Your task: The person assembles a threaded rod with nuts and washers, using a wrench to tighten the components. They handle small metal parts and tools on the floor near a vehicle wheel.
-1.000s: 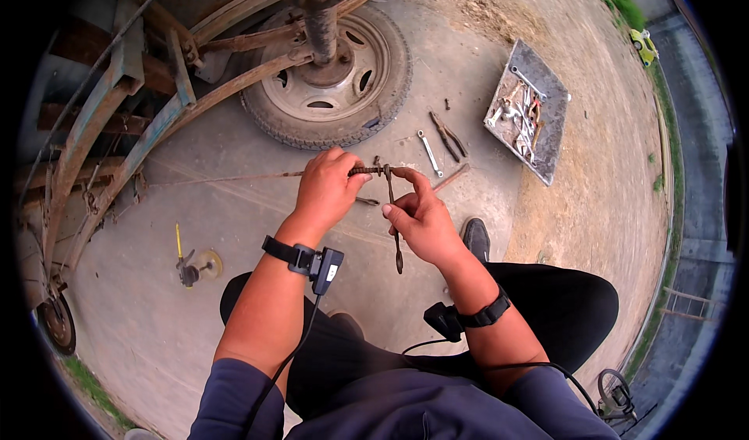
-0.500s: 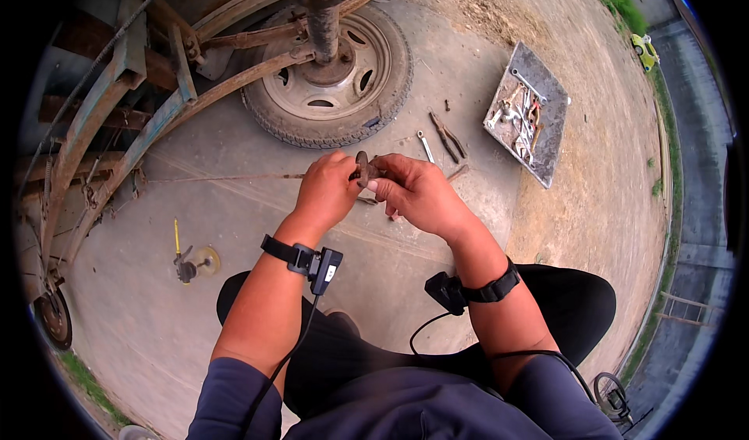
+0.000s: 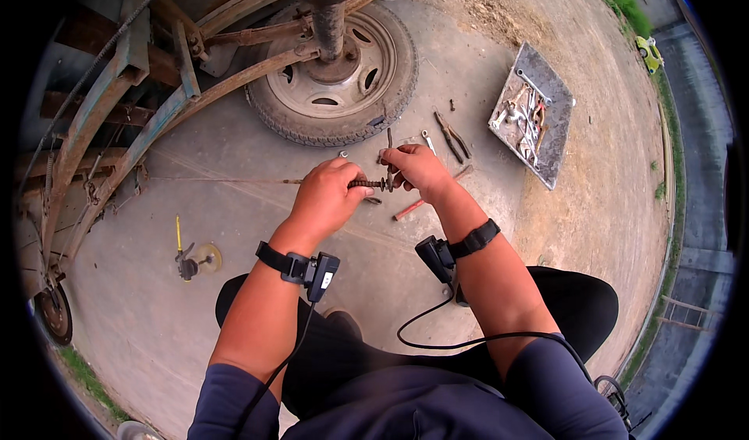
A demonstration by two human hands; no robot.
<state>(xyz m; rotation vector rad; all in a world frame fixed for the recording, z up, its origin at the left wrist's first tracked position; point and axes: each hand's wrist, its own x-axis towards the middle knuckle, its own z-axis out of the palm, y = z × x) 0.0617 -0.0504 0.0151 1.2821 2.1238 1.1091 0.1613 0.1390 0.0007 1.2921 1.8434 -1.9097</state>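
Observation:
A long, thin rusty rod [image 3: 257,180] runs from the vehicle's frame at the left into my left hand [image 3: 324,196], whose fingers are closed around it. Past these fingers a coil spring [image 3: 363,183] sits around the rod's end. My right hand [image 3: 424,173] pinches a narrow rusty metal lever [image 3: 390,157], which stands crosswise at the tip of the rod. I cannot make out how the lever and rod join. Under the right hand lies a red-handled hammer [image 3: 409,210], partly covered.
Beyond my hands stands a wheel [image 3: 328,132] under rusty leaf springs [image 3: 234,87]. Right of it lie pliers [image 3: 450,137], a wrench [image 3: 427,139] and a metal tray [image 3: 559,137] of tools. A grinder-like tool [image 3: 187,267] with a yellow handle rests at the left.
My right hand has moved slightly right and up, away from the left hand. The spring and upright lever now show between the hands, and more of the red hammer handle is visible.

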